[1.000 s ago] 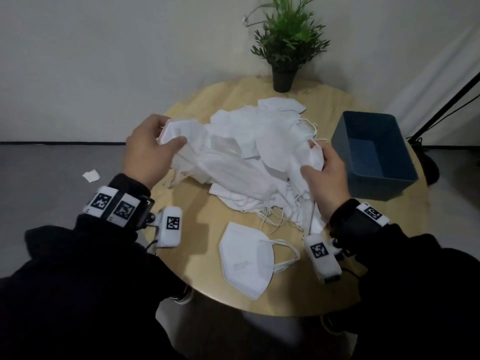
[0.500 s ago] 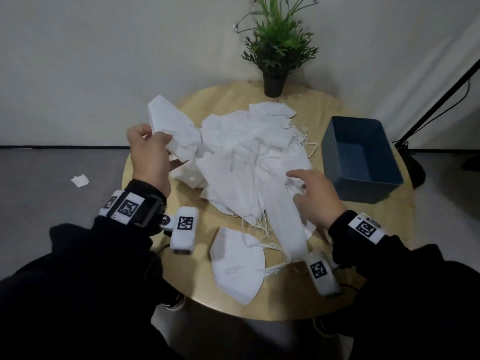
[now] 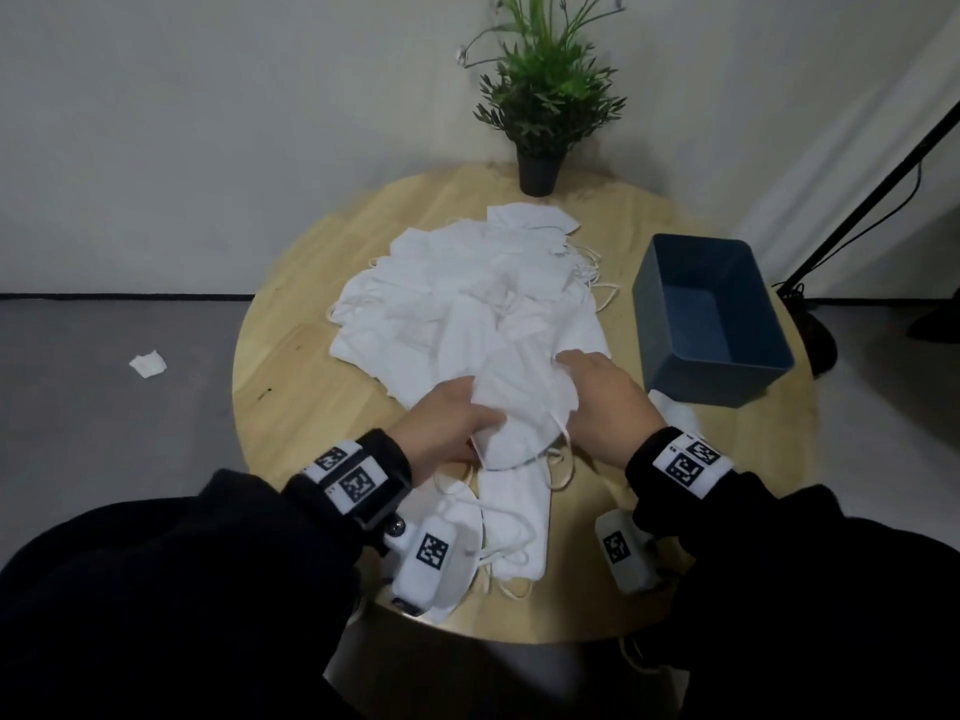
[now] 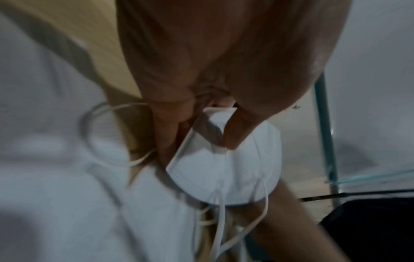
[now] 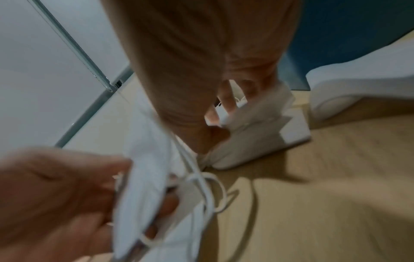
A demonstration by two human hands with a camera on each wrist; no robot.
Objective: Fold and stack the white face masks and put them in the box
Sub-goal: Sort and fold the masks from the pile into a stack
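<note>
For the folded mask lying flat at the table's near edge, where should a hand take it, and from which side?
Judging by its pose, pinch the folded mask at its long folded edge, coming from the right, bare-table side. It lies flat, ear loops trailing at its near end, and the left hand and wrist camera crowd its left.

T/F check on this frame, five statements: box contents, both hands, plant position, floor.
1. The blue box holds a stack of masks. False: its inside shows only bare blue floor.
2. Both the left hand and the right hand hold one white face mask between them. True.
3. The potted plant stands at the near edge of the round table. False: it stands at the far edge, beyond the mask pile.
4. A white scrap lies on the floor left of the table. True.
5. The box sits left of the mask pile. False: it sits to the right.
</note>
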